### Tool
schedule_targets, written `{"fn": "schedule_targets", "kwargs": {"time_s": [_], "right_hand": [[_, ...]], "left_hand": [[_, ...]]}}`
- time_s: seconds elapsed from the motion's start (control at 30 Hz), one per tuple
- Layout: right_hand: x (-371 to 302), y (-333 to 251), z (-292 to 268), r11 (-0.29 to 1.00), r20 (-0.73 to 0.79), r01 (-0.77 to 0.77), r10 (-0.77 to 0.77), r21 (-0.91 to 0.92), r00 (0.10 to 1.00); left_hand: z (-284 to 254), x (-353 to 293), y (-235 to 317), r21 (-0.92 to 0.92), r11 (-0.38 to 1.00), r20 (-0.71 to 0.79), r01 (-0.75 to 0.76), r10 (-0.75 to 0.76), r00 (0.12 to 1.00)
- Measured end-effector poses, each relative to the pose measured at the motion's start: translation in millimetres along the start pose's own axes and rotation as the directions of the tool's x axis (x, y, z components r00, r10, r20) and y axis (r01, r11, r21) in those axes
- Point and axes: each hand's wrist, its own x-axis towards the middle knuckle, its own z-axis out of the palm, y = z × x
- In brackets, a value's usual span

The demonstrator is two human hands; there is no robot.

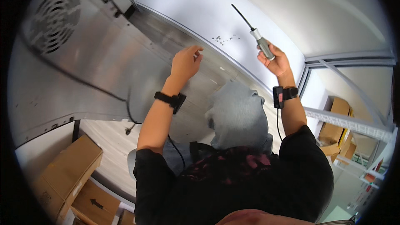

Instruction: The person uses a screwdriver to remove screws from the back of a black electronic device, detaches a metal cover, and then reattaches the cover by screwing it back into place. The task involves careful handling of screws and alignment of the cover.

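In my right hand [278, 60] a screwdriver [262, 43] is gripped by its grey and white handle, its dark shaft pointing up and to the left. The hand is raised over the white board [196, 8]. On that board lies a loose scatter of several small screw-like pieces [223, 40], too small to make out fully. Near the board's edge is my left hand [186, 63], fingers loosely bent with a gap to the thumb and nothing seen in them. Both wrists carry black straps with small boxes and cables.
A large metal cabinet [96, 66] with a round vent grille [56, 21] fills the left side. A black cable [89, 82] hangs across it. Cardboard boxes [68, 168] sit at the lower left. A metal shelf frame [354, 118] with more cartons [334, 121] stands at the right.
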Motion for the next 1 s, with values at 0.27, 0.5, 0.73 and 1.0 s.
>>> {"fn": "schedule_targets", "kwargs": {"time_s": [0.27, 0.5, 0.73, 1.0], "right_hand": [[34, 30, -73, 0.99, 0.082, -0.101, 0.109, -0.101, 0.991], [35, 39, -116, 0.99, -0.036, -0.104, 0.101, -0.093, 0.994], [47, 35, -114, 0.978, 0.023, -0.064, 0.07, -0.198, 0.997], [82, 32, -42, 0.812, 0.162, 0.031, 0.078, -0.583, 0.984]], "left_hand": [[118, 85, -72, 0.063, 0.973, 0.022, 0.22, -0.222, 0.975], [152, 108, -99, 0.126, 0.978, 0.056, 0.165, -0.173, 0.983], [146, 110, -95, -0.125, 0.956, -0.1, 0.266, -0.279, 0.955], [37, 81, -26, -0.989, 0.112, 0.021, 0.096, -0.541, 0.841]]}}
